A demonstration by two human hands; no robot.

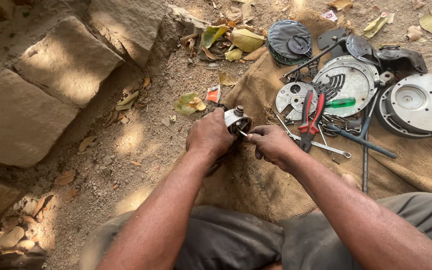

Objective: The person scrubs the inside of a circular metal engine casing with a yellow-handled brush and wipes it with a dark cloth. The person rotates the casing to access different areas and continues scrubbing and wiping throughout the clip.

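The small metal motor part (237, 120) sits at the burlap sack's (256, 180) left edge. The left hand (208, 135) closes around it. The right hand (271, 142), immediately right, pinches a thin tool (242, 133) pointing leftward into it. Red-handled pliers (310, 120) lie farther right.

Most of the small metal motor part (237, 120) is buried under the left hand (209, 135), only its shaft end and a bit of casing poke out. The right hand (271, 144) closes over a thin tool (242, 133), so just the tip shows and I can't tell what kind it is. The round silver housing (422, 102) runs off the right edge. The pliers (310, 120) cover part of the metal plate (292, 97). The burlap sack (256, 185) disappears under the person's legs.
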